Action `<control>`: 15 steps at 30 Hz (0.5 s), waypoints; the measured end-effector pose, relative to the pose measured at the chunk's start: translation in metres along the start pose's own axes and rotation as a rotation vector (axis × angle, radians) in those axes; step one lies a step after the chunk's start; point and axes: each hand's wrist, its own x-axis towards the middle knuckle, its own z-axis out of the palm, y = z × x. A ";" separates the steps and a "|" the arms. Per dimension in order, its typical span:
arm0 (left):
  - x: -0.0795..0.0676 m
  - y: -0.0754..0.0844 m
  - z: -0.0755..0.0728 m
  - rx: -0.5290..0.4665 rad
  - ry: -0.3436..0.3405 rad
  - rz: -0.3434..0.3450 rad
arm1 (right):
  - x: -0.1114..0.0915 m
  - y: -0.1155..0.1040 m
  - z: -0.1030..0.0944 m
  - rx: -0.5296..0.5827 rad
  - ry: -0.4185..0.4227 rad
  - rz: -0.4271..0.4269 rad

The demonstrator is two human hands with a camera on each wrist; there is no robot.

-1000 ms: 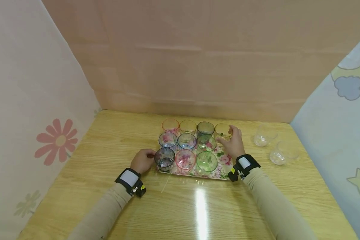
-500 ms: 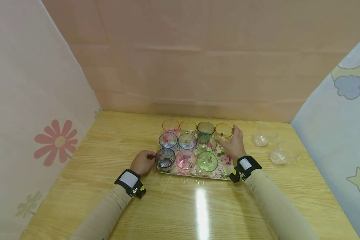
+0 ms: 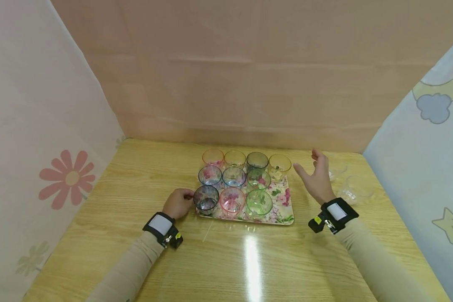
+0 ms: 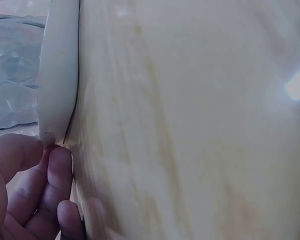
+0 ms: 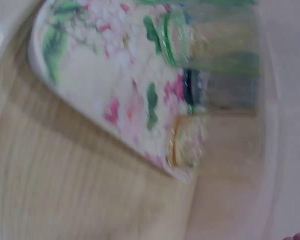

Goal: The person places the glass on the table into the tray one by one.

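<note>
A floral tray [image 3: 285, 212] lies on the table with rows of tinted glasses on it. At its front left corner my left hand [image 3: 178, 204] pinches the tray's edge, beside a dark purple glass [image 3: 206, 200]. The left wrist view has the thumb and fingers [image 4: 60, 167] at the end of the pale rim. My right hand [image 3: 318, 178] is in the air right of the tray, fingers spread and holding nothing. Nearest to it on the tray is an amber-rimmed glass [image 3: 280, 167] at the back right corner. Only a fingertip [image 5: 297, 237] shows in the right wrist view.
Two clear glasses [image 3: 350, 195] stand on the table at the right, one partly behind my right hand. A pink glass [image 3: 232, 202] and a green glass [image 3: 259, 204] fill out the front row. A plain wall covering [image 3: 226, 100] rises behind the table.
My right hand has let go of the amber-rimmed glass at the tray's back right corner and moved right, towards the clear glasses. The left hand keeps its place at the tray.
</note>
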 end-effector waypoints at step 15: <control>0.001 0.000 0.001 0.008 0.005 -0.003 | -0.009 0.050 -0.106 -0.047 0.296 0.220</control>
